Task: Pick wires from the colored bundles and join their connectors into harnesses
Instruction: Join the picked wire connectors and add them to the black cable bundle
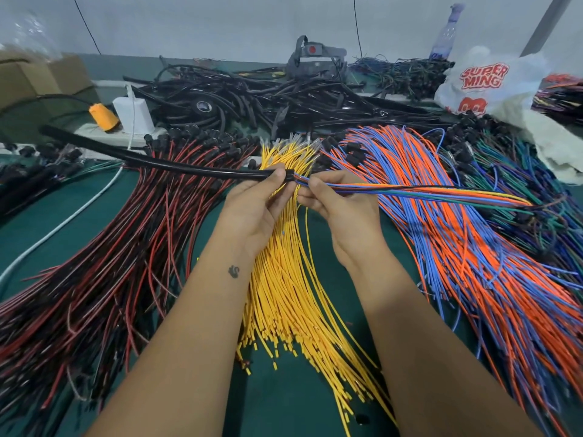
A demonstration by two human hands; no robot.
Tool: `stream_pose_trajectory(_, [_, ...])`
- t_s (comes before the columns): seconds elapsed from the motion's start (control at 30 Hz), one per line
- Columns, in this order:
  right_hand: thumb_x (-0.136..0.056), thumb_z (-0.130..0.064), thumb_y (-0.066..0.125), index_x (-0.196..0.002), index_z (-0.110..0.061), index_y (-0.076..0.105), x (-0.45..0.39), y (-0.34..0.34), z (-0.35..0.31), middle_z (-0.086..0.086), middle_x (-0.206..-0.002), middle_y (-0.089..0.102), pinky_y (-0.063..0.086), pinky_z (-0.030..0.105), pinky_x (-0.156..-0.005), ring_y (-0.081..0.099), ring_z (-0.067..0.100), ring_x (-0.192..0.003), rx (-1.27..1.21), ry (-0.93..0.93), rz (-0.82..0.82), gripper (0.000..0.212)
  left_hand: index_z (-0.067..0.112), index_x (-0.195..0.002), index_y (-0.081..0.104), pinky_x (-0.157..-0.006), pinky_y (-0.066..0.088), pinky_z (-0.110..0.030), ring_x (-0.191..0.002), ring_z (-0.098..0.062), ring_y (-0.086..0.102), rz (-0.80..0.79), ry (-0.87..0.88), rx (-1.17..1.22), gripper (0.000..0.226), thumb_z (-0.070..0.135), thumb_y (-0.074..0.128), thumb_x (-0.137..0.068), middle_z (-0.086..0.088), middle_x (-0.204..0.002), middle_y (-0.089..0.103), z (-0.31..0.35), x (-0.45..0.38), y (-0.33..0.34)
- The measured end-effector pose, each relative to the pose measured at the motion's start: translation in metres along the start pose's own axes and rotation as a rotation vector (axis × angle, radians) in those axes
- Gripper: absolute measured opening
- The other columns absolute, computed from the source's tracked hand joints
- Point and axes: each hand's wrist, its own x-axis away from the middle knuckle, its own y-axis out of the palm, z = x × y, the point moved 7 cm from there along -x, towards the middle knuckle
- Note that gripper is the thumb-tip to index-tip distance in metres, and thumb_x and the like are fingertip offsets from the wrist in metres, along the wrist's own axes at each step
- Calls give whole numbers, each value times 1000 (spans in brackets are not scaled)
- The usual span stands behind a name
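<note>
Your left hand (262,200) grips the end of the black sleeve (157,160). Your right hand (337,200) pinches the mixed wire bunch (426,193) right at the sleeve mouth. Yellow bundle (293,294) lies under both hands, red-black bundle (110,263) to their left, orange-blue bundle (457,247) to their right.

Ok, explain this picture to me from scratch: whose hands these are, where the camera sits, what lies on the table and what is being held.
A person's bare hands, filmed by a head-worn camera looking down. The left hand grips the end of a black sleeve tube; the right hand pinches a mixed bunch of coloured wires where it enters that tube. On the green table lie red-and-black wires, yellow wires and orange-and-blue wires; black tubing is piled behind.
</note>
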Motion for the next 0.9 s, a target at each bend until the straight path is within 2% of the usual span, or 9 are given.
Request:
stream_pose_trajectory(0.1, [-90,4,61,-83,-6,64,1,-2,-3,14,-78,68,57,25,-71,70,18,-69,83,-14,-10,13,4,-92,65,-70,57,-17,-76,-12,68,-6,11,-60,10,-2,57,-90,-10,-90,66,1,2,1])
stream_pose_trajectory(0.23, [-90,3,61,-83,-7,64,1,-4,-6,14,-80,69,59,33,-77,71,22,-74,156,-35,-25,12,4,-87,64,-66,56,-19,-75,-15,68,-20,29,-122,10,-3,57,-90,-9,-83,68,1,2,3])
stream_pose_trajectory(0.33, [-91,4,59,-85,-4,63,0,-4,-6,13,-79,69,58,28,-74,71,19,-72,94,-2,-35,11,1,-90,62,-62,55,-19,-69,-15,69,-36,4,-121,2,2,61,-89,-9,-77,70,0,2,4])
stream_pose_trajectory(0.47, [-92,5,57,-84,-5,63,0,-3,-3,11,-75,68,56,23,-70,69,16,-68,33,48,-42,13,1,-90,64,-62,54,-18,-69,-14,69,-72,-23,-89,4,4,61,-89,-10,-77,70,1,3,4])
stream_pose_trajectory(0.73, [-90,7,59,-88,0,63,0,-6,-6,11,-76,68,58,27,-74,71,20,-72,91,-22,-5,7,1,-92,63,-65,55,-18,-69,-12,68,-88,40,-252,7,1,56,-93,-11,-82,68,-1,4,9])
stream_pose_trajectory(0.9, [-87,7,63,-83,-4,65,0,-6,-5,11,-76,68,58,25,-72,70,17,-68,73,-3,23,12,-1,-90,64,-67,56,-20,-69,-13,69,-122,32,-259,7,1,58,-91,-7,-72,71,-2,4,10])
